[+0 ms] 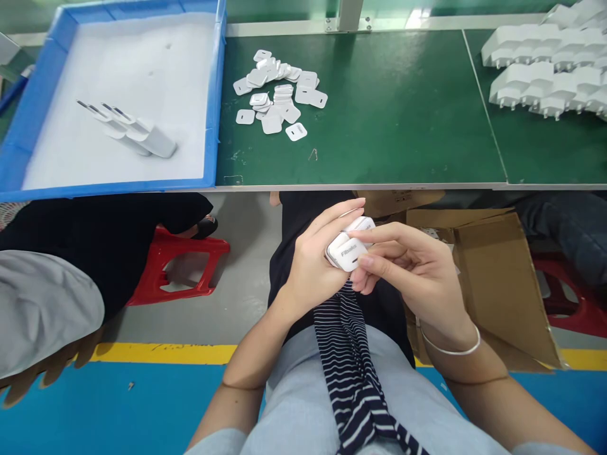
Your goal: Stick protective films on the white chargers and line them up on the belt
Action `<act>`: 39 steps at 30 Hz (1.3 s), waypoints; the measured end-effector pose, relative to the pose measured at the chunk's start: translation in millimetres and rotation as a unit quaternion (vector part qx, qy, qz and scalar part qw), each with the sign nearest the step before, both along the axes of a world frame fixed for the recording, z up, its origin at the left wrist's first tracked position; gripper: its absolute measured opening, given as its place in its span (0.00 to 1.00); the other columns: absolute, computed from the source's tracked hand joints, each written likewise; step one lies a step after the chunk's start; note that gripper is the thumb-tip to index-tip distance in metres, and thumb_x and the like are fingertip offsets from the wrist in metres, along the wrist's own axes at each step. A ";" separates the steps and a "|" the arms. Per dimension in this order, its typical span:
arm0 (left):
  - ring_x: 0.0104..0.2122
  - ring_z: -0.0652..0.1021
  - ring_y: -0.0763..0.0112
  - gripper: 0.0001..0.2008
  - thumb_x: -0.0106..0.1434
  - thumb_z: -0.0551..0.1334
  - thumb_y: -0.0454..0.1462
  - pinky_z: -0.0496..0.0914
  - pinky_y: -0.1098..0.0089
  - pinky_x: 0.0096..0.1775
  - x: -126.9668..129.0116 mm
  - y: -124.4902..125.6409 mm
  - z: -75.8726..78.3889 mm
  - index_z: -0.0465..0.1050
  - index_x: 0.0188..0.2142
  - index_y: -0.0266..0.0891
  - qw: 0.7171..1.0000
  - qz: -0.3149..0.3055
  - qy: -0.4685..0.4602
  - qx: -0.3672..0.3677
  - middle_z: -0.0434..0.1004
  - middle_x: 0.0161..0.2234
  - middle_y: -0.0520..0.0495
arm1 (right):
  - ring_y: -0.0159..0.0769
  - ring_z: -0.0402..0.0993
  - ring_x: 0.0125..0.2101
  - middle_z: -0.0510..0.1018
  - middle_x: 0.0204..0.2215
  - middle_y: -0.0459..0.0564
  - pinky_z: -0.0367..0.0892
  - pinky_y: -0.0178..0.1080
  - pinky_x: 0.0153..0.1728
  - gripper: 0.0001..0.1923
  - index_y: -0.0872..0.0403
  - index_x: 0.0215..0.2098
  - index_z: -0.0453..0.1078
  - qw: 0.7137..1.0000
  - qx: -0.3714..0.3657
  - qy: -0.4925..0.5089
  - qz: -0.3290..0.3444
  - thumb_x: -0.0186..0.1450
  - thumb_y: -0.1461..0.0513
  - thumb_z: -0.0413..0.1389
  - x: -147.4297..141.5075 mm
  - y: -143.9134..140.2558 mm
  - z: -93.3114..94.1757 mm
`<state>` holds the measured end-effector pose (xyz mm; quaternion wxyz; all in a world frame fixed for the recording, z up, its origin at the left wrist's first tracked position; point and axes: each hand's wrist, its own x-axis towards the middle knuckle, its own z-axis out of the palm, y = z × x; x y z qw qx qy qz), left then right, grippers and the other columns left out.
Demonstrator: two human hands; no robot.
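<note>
Above my lap, my left hand [313,256] is closed around white plug chargers. The nearer charger [348,253] faces up, its end printed with lettering and marked by a dark slot. Just behind it, partly covered by fingers, is a second white charger end [362,224]. My right hand [417,265] has its thumb and index finger at the edges of the nearer charger's printed cover plate. I cannot tell whether that plate is seated or slightly apart. Loose white cover plates [272,120] lie in a pile on the green table [403,114].
A blue tray [211,126] at the left holds white chargers [142,136] with metal pins. Rows of white chargers [545,85] stand at the far right. Below the table are an open cardboard box [502,284] and a red stool [190,265]. People sit on both sides.
</note>
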<state>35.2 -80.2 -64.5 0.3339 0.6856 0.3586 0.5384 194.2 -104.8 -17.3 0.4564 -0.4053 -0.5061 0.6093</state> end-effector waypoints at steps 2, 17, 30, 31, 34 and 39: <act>0.57 0.79 0.58 0.21 0.63 0.69 0.33 0.77 0.56 0.57 0.4 -0.7 0.1 0.76 0.56 0.39 1.000 0.001 0.005 0.001 0.77 0.59 0.38 | 0.30 0.81 0.23 0.83 0.25 0.43 0.80 0.31 0.24 0.11 0.48 0.48 0.79 1.000 0.000 0.002 0.000 0.69 0.67 0.62 -1.3 0.8 -1.1; 0.58 0.78 0.58 0.21 0.63 0.66 0.28 0.77 0.56 0.58 0.1 -1.4 -3.0 0.75 0.56 0.38 1.000 0.001 0.020 0.004 0.78 0.58 0.38 | 0.29 0.78 0.22 0.82 0.24 0.42 0.79 0.32 0.23 0.10 0.52 0.48 0.77 0.998 0.010 -0.059 -0.018 0.69 0.65 0.63 -5.0 0.9 -4.4; 0.60 0.78 0.58 0.18 0.66 0.66 0.32 0.77 0.57 0.59 -0.3 -0.4 -3.9 0.74 0.56 0.38 0.997 0.012 0.058 0.051 0.78 0.58 0.37 | 0.29 0.77 0.17 0.81 0.20 0.40 0.74 0.28 0.18 0.17 0.50 0.40 0.63 0.997 -0.059 -0.037 -0.026 0.65 0.60 0.68 -6.0 5.1 0.0; 0.60 0.78 0.58 0.18 0.67 0.65 0.32 0.77 0.57 0.59 -0.3 -0.3 -4.1 0.74 0.56 0.38 0.997 0.012 0.062 0.054 0.78 0.58 0.37 | 0.29 0.77 0.17 0.81 0.20 0.40 0.74 0.28 0.18 0.17 0.50 0.40 0.62 0.997 -0.065 -0.038 -0.022 0.65 0.60 0.68 -5.6 5.4 0.1; 0.60 0.78 0.58 0.18 0.68 0.64 0.32 0.76 0.56 0.59 -0.6 -0.1 -4.4 0.73 0.56 0.38 0.995 0.013 0.073 0.060 0.78 0.58 0.38 | 0.29 0.76 0.17 0.81 0.20 0.40 0.73 0.28 0.18 0.18 0.50 0.40 0.61 0.996 -0.083 -0.039 -0.008 0.65 0.60 0.68 -4.3 6.8 0.2; 0.61 0.77 0.58 0.18 0.67 0.64 0.29 0.76 0.58 0.60 -1.1 -0.5 -6.1 0.73 0.56 0.35 0.995 0.004 0.077 0.063 0.78 0.57 0.35 | 0.29 0.74 0.16 0.79 0.18 0.38 0.68 0.28 0.16 0.20 0.49 0.38 0.59 0.993 -0.102 -0.049 0.011 0.63 0.60 0.69 -2.3 10.4 0.2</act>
